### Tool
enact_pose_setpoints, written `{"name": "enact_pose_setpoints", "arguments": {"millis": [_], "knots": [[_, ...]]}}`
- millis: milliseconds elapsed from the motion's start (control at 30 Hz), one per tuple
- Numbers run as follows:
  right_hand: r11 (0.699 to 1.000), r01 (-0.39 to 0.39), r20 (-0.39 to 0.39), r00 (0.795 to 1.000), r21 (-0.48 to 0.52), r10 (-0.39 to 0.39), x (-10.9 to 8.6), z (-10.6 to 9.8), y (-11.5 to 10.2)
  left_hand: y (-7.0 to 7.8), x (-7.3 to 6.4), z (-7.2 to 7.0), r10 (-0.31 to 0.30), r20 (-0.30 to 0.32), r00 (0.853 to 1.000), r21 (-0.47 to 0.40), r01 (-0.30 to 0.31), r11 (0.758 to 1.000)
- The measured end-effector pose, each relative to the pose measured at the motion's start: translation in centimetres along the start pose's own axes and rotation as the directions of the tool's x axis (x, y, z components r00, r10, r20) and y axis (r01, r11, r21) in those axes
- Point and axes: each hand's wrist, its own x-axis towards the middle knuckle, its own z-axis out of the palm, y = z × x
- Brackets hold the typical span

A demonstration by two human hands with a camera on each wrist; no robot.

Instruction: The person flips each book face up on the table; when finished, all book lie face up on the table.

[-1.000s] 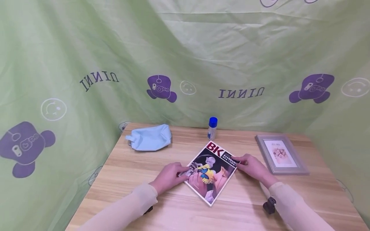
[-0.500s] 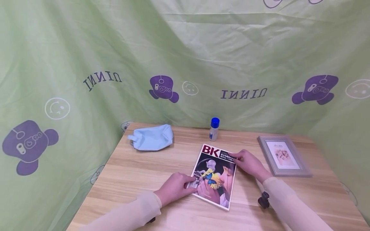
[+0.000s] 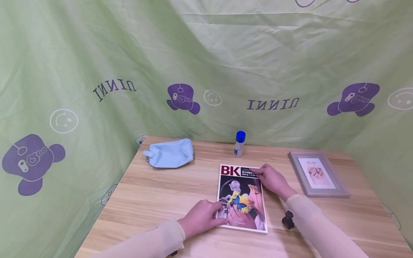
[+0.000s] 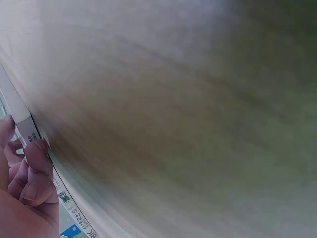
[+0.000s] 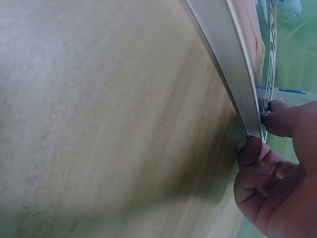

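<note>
A book [image 3: 240,211] with red "BK" letters and a blue butterfly on its cover lies near the middle of the wooden table, its title side away from me. My left hand [image 3: 202,216] grips its lower left edge, thumb and fingertips overlapping the cover. At the upper right corner, my right hand [image 3: 274,181] pinches the book. The right wrist view shows the book's pale page edge [image 5: 223,44] between that thumb and the curled fingers. In the left wrist view the left fingers [image 4: 37,186] curl at the book's side, beside small print.
Behind the book stands a white bottle [image 3: 239,148] with a blue cap. A light blue zip pouch [image 3: 171,154] lies at the back left, and a grey picture frame [image 3: 342,188] at the right. Green printed cloth [image 3: 206,53] hangs behind the table [image 3: 145,200].
The book has turned counterclockwise from a diamond angle to nearly straight, both hands staying on it. The left hand has moved right and nearer to me.
</note>
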Motion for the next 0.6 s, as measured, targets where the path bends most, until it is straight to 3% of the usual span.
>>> {"name": "enact_pose_setpoints", "arguments": {"millis": [367, 500, 600], "knots": [[0.999, -0.016, -0.008, 1.000, -0.046, 0.016, -0.1, 0.4, 0.0, -0.2, 0.3, -0.1, 0.030, 0.012, 0.999, 0.058, -0.031, 0.998], [0.994, 0.000, -0.020, 1.000, -0.109, -0.002, -0.5, 0.5, -0.3, -1.0, 0.8, -0.5, 0.072, 0.004, 0.997, 0.118, -0.072, 0.990], [0.989, 0.028, -0.068, 0.997, -0.145, -0.038, -0.8, 0.4, -0.5, -2.2, 1.8, -1.0, 0.063, -0.012, 0.998, 0.165, -0.060, 0.984]]}}
